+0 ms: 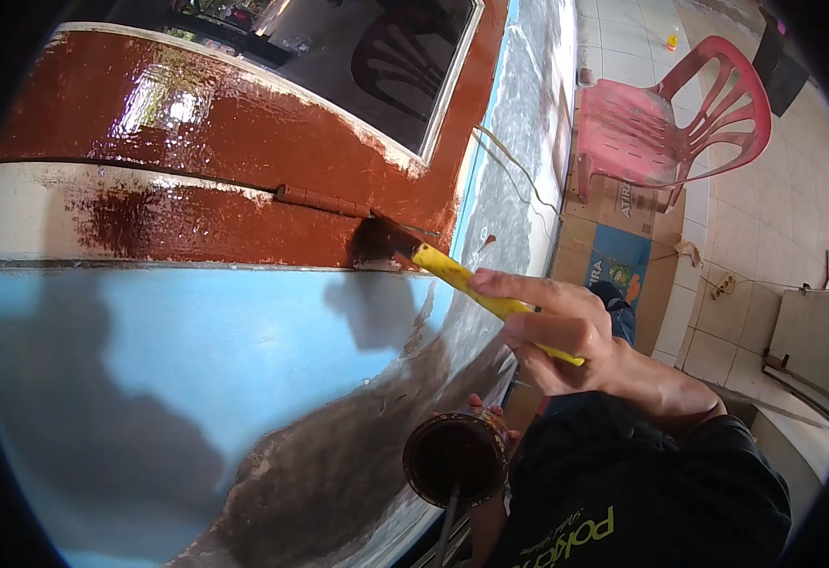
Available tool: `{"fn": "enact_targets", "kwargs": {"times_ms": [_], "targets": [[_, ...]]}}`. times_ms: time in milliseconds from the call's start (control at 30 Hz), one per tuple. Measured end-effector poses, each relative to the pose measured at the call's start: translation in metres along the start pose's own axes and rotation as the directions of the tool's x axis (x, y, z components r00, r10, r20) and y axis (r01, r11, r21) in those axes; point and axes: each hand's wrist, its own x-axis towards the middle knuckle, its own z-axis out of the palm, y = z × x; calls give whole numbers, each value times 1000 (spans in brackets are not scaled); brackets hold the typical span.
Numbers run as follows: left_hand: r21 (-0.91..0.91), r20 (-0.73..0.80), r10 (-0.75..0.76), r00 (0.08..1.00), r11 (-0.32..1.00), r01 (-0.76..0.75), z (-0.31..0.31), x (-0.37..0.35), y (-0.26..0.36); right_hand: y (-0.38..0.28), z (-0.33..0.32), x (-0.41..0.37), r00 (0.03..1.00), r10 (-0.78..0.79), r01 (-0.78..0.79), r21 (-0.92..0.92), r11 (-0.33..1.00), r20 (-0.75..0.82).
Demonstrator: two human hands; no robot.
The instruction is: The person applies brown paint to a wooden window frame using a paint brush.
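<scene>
My right hand [566, 331] is closed around the yellow handle of a paintbrush [452, 273]. Its dark, paint-covered bristles meet the reddish-brown window frame [301, 232], close to a painted hinge [324, 202]. Below, my left hand [501, 417] grips a round paint can [457, 456] with dark brown paint inside; its fingers show only partly behind the rim. A thin stick [448, 525] leans out of the can. Wet brown paint shines on the upper frame, while part of the lower strip [31, 204] is still cream-coloured.
Beneath the frame is a light blue wall [272, 322] with a bare grey patch [338, 464]. A thin wire [518, 168] sticks out from the wall. On the right, a red plastic chair [632, 123] stands by flattened cardboard [627, 208] on the tiled floor [731, 327].
</scene>
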Motion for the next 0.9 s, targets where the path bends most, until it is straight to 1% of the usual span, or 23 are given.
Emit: {"fn": "enact_targets", "kwargs": {"times_ms": [33,133,233,267,333,433,533,667,733,767,833,867,900], "targets": [[-4,-10,1,1000,1000,-1,0,-1,0,0,1,0,1000,3,-3,-16,1000,-22],[-22,-40,22,999,1000,-23,4,-2,-2,-4,-4,4,994,17,-23,54,998,106],[-16,-2,78,997,997,-78,11,0,-8,3,2,-2,987,58,-25,216,976,-148],[-18,12,92,996,996,-92,12,0,-9,2,0,-1,978,123,-67,304,950,-171],[-20,11,96,995,995,-96,10,0,-8,9,-3,5,978,147,-80,386,919,-147],[40,1,129,992,991,-129,5,-1,-5,20,-6,4,969,197,-128,381,916,-149],[-3,37,85,996,996,-85,11,2,-8,23,-12,-1,967,214,-181,222,958,-135],[49,57,103,993,993,-106,12,2,-10,12,-15,9,989,115,-86,267,960,-96],[54,43,101,994,993,-103,13,1,-9,13,-11,12,990,110,-80,298,951,-85],[48,30,100,995,994,-101,13,1,-8,17,-12,14,992,107,-83,276,957,-71],[5,-22,91,996,996,-91,14,1,-7,24,-10,20,983,131,-78,354,932,-129],[-15,-50,83,995,996,-84,13,0,-5,24,-11,19,972,198,-138,370,919,-129],[-35,-84,67,994,997,-70,9,1,-1,23,-12,18,979,163,-119,310,943,-120]]}}
